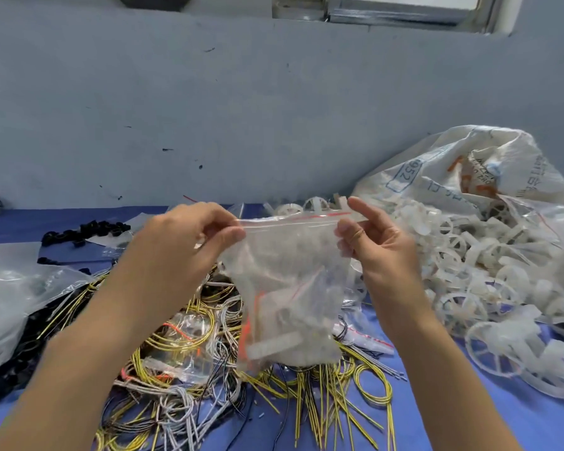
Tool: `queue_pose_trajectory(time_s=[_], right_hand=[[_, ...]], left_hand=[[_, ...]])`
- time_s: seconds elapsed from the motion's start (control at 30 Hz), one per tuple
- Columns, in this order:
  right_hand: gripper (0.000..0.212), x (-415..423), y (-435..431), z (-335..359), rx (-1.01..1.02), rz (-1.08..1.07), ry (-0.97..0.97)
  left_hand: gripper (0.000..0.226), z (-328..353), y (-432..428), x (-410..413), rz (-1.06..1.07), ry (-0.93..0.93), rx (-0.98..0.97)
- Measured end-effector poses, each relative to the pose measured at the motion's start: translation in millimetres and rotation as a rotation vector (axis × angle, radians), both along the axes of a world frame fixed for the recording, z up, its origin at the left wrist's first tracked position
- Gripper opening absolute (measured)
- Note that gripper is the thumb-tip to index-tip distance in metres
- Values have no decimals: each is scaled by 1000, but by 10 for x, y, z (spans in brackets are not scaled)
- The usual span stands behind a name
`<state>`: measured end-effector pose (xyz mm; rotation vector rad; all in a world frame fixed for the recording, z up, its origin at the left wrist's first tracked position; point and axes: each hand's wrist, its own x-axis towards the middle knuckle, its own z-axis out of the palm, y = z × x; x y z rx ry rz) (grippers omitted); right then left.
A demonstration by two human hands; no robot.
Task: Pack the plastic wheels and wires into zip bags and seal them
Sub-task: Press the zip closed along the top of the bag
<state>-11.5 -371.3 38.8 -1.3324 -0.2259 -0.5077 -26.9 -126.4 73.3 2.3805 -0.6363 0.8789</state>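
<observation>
Zip bag (290,281) pinched by left hand (183,242), right hand (380,247).

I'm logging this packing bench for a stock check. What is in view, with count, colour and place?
zip bag: one, clear with red strip, held up at centre
wires: tangled pile, yellow, grey and black, lying below the bag
plastic wheels: uncounted heap, white, right side
sack: one, white with blue print, behind the wheels
black parts: a cluster, black, rear left
table cover: one, blue, under everything
left hand: one, pinches the bag's top left corner
right hand: one, pinches the bag's top right corner
</observation>
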Motion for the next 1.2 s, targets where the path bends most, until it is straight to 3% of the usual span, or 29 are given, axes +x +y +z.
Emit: queue_pose_trajectory(time_s=[0.07,0.13,0.23,0.37,0.6,0.8,0.93,1.1,1.2], right_hand=[[34,60,26,-18,0,13,20],[32,138,85,-2,1,27,37],[33,275,146,26,-25,22,5],[32,493,217,46,-56,50,4],[30,765,461,-139,74,69,80],[30,851,594,-278,66,112,88],[33,873,695,-305,19,122,78],[34,858,798,-308,-56,155,30],[35,841,828,-298,-64,196,8]], left_hand=[[14,34,79,52,-10,121,38],[15,37,142,119,-16,327,53],[22,-6,228,188,-100,474,-142],[21,-98,281,348,-75,455,-308],[22,-303,393,556,99,405,-254],[24,-391,604,564,208,479,-135],[21,-410,599,590,259,375,-152],[13,-373,273,620,102,223,-257],[15,-425,104,653,70,193,-212]])
